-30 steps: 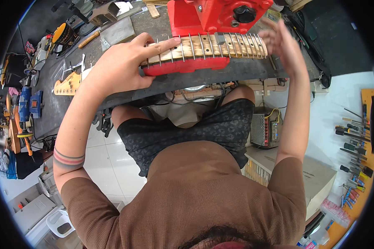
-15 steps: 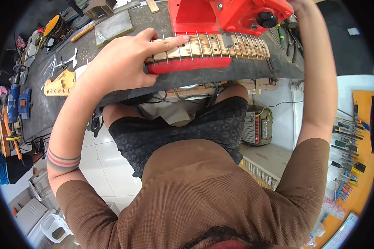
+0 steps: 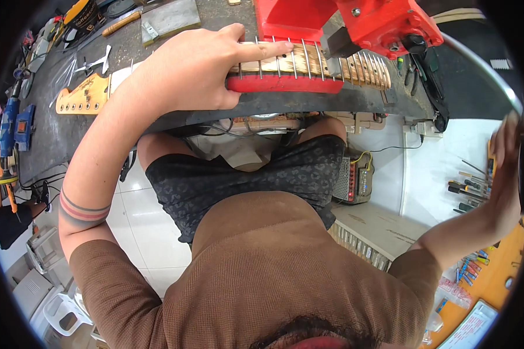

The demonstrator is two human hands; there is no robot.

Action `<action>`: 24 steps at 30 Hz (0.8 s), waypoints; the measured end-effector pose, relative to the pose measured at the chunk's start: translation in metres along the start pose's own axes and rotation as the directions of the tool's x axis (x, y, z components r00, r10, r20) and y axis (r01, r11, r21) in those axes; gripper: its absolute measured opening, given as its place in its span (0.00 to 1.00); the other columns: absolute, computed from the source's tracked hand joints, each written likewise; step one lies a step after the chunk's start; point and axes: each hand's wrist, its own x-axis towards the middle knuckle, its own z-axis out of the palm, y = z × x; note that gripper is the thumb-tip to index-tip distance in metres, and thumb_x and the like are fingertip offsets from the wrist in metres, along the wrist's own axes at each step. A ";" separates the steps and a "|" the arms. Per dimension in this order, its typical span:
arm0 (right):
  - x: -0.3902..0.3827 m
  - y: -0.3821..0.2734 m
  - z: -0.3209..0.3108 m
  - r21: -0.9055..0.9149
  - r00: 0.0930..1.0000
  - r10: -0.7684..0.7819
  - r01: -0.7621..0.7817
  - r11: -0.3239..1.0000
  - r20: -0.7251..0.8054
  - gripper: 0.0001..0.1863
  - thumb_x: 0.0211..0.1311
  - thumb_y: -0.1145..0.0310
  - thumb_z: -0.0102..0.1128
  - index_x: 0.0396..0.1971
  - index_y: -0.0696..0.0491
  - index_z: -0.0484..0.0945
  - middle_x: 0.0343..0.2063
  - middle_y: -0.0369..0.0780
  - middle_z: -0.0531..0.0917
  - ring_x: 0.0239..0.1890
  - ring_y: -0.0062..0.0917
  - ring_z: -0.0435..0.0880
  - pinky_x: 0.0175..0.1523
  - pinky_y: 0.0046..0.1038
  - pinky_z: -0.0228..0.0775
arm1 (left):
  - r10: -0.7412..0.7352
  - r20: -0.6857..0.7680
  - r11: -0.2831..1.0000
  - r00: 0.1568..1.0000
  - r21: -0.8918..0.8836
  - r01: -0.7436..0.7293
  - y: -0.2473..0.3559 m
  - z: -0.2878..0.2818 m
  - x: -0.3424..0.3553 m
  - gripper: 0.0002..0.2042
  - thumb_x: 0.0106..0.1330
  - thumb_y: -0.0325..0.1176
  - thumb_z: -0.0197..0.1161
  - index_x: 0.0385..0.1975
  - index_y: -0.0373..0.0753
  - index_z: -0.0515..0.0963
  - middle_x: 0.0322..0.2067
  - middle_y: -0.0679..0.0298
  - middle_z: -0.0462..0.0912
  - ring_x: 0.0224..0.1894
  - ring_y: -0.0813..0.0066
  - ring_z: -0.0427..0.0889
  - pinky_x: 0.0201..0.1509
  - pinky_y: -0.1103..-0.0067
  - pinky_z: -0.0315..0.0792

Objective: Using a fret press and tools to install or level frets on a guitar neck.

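Note:
A guitar neck [image 3: 304,62] with a light wooden fretboard and metal frets lies on a red curved support [image 3: 291,85] at the bench. My left hand [image 3: 198,70] is closed around the neck, its index finger stretched along the fretboard and its thumb at the near edge. The pale headstock [image 3: 81,99] sticks out to the left, past my forearm. Over the frets stands a red press [image 3: 384,29], its dark block [image 3: 339,42] close above the fretboard; contact is unclear. At the far right my right hand [image 3: 506,157] is at the end of the press's metal lever [image 3: 483,61], its fingers partly in shadow.
Behind my left hand lie a flat grey block [image 3: 172,22] and a wooden-handled tool [image 3: 121,24]. A black cup [image 3: 82,16] stands at the far left. Pliers [image 3: 411,74] lie right of the neck. Hand tools hang on the right wall. An amplifier-like box [image 3: 355,180] sits below the bench.
My right hand has come from beside the press's top out to the far right and nearer to me, bringing the lever into view. My left hand keeps its hold on the neck.

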 end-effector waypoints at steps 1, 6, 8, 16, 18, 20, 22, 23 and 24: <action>-0.024 0.005 0.014 0.125 0.999 0.010 -0.007 0.992 -0.031 0.37 0.94 0.44 0.41 0.83 0.59 0.68 0.46 0.41 0.86 0.42 0.19 0.80 0.44 0.25 0.67 | -0.003 -0.001 1.000 1.000 -0.005 0.003 0.000 0.001 -0.001 0.53 0.52 0.30 0.76 0.84 0.74 0.70 0.47 0.55 0.84 0.38 0.49 0.89 0.47 0.59 0.86; -0.060 -0.003 0.135 -0.007 0.818 0.198 -0.239 0.971 -0.540 0.30 0.87 0.61 0.51 0.74 0.71 0.75 0.40 0.58 0.89 0.25 0.22 0.81 0.37 0.22 0.75 | 0.010 0.007 1.000 1.000 -0.016 -0.010 -0.001 0.004 0.005 0.54 0.52 0.30 0.76 0.85 0.75 0.69 0.47 0.54 0.83 0.39 0.49 0.89 0.48 0.60 0.87; -0.054 -0.008 0.149 0.101 0.741 0.326 -0.332 0.938 -0.588 0.35 0.83 0.52 0.54 0.72 0.70 0.77 0.38 0.57 0.89 0.20 0.19 0.78 0.29 0.17 0.69 | 0.007 0.006 1.000 1.000 -0.012 -0.007 -0.001 0.003 0.002 0.54 0.52 0.30 0.76 0.85 0.75 0.69 0.47 0.54 0.84 0.39 0.49 0.89 0.47 0.60 0.87; -0.042 0.034 0.212 0.412 0.789 0.556 -0.430 0.803 -0.260 0.38 0.80 0.61 0.67 0.82 0.60 0.63 0.44 0.40 0.80 0.16 0.15 0.74 0.15 0.17 0.61 | 0.033 -0.032 0.999 0.999 -0.021 -0.033 -0.004 0.006 0.000 0.54 0.52 0.30 0.76 0.85 0.75 0.69 0.46 0.54 0.83 0.38 0.48 0.88 0.46 0.60 0.87; -0.032 0.037 0.223 0.420 0.750 0.603 -0.471 0.776 -0.273 0.31 0.82 0.65 0.65 0.76 0.59 0.67 0.39 0.38 0.80 0.16 0.15 0.73 0.15 0.18 0.60 | 0.025 -0.024 1.000 0.999 -0.017 -0.025 -0.004 0.006 0.000 0.53 0.52 0.30 0.76 0.84 0.75 0.70 0.45 0.54 0.83 0.37 0.48 0.88 0.45 0.60 0.86; -0.028 0.044 0.230 0.428 0.708 0.646 -0.508 0.747 -0.286 0.23 0.84 0.68 0.63 0.70 0.59 0.71 0.35 0.35 0.81 0.15 0.14 0.73 0.15 0.19 0.60 | 0.022 -0.024 0.999 0.999 -0.027 -0.023 -0.004 0.006 0.001 0.53 0.52 0.30 0.76 0.84 0.74 0.70 0.44 0.54 0.82 0.37 0.47 0.88 0.45 0.60 0.86; -0.027 0.057 0.240 0.421 0.709 0.614 -0.468 0.777 -0.346 0.12 0.87 0.69 0.60 0.61 0.57 0.73 0.23 0.32 0.78 0.13 0.13 0.71 0.15 0.20 0.58 | 0.019 -0.021 0.999 1.000 -0.034 -0.020 -0.003 0.006 0.001 0.53 0.52 0.30 0.76 0.84 0.74 0.70 0.44 0.54 0.82 0.37 0.47 0.88 0.45 0.59 0.86; -0.021 0.062 0.251 0.422 0.677 0.593 -0.428 0.799 -0.436 0.10 0.87 0.70 0.63 0.57 0.55 0.73 0.18 0.29 0.75 0.12 0.12 0.71 0.16 0.21 0.58 | 0.023 -0.019 0.999 1.000 -0.032 -0.024 -0.002 0.005 0.001 0.53 0.52 0.31 0.76 0.84 0.74 0.70 0.44 0.53 0.82 0.37 0.47 0.88 0.44 0.59 0.86; -0.018 0.074 0.258 0.422 0.674 0.593 -0.428 0.799 -0.440 0.10 0.87 0.70 0.63 0.57 0.55 0.73 0.18 0.29 0.75 0.12 0.12 0.71 0.16 0.21 0.58 | 0.028 -0.017 0.999 0.999 -0.031 -0.029 -0.002 0.004 0.002 0.53 0.52 0.31 0.76 0.84 0.74 0.70 0.43 0.53 0.82 0.38 0.47 0.88 0.44 0.59 0.85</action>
